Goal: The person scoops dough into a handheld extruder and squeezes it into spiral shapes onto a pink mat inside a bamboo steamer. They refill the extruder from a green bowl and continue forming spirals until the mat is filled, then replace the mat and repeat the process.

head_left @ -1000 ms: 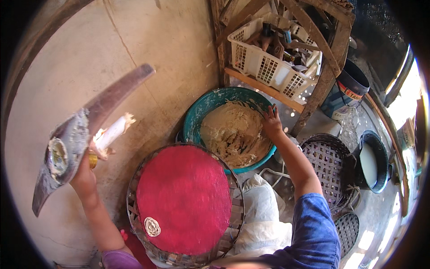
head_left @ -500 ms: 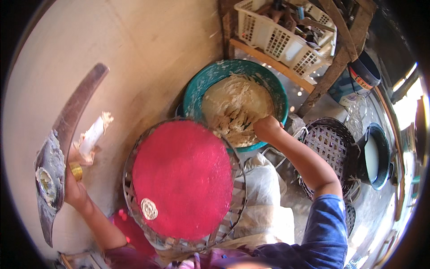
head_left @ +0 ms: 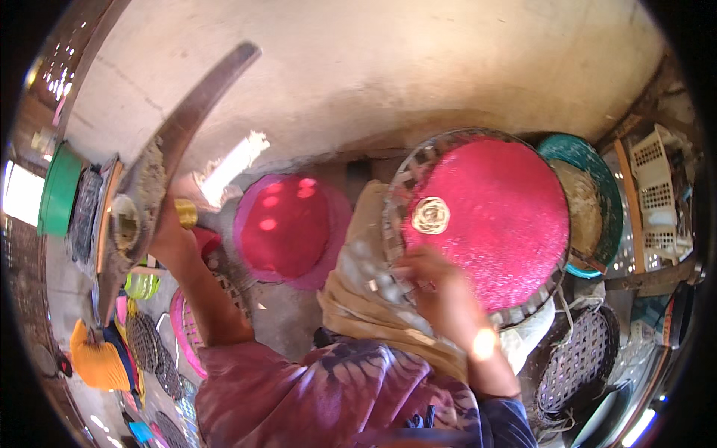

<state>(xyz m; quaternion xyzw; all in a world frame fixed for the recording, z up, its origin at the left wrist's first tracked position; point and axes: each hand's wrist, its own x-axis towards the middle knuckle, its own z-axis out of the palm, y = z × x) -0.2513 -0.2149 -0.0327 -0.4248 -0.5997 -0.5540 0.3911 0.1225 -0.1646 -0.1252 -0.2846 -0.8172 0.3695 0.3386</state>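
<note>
My left hand (head_left: pixel 168 235) is raised on the left, gripping a curved dark wooden tool (head_left: pixel 198 101) smeared with dough, with a round dough-lined opening at its thick end. A yellow metal cylinder (head_left: pixel 185 213) and a pale, frayed-ended piece (head_left: pixel 235 168) show beside this hand. My right hand (head_left: pixel 441 291) is blurred over the near left edge of a round woven tray (head_left: pixel 403 183). Its fingers are smeared, and I cannot see what they hold. Bright pink-red cloth (head_left: pixel 497 213) covers the tray. A pale coil of dough strands (head_left: pixel 431 216) lies on it, just beyond my right fingers.
A teal basin (head_left: pixel 616 198) of dough stands right of the tray, by a cream plastic crate (head_left: pixel 657 187). Another pink-red round (head_left: pixel 284 228) lies left of my lap. Woven baskets (head_left: pixel 575 358) sit at lower right. A person in orange (head_left: pixel 97 358) is at far left.
My view has swung left. My right hand has left the dough basin and come back to the tray's near left edge. My left hand still holds the wooden tool.
</note>
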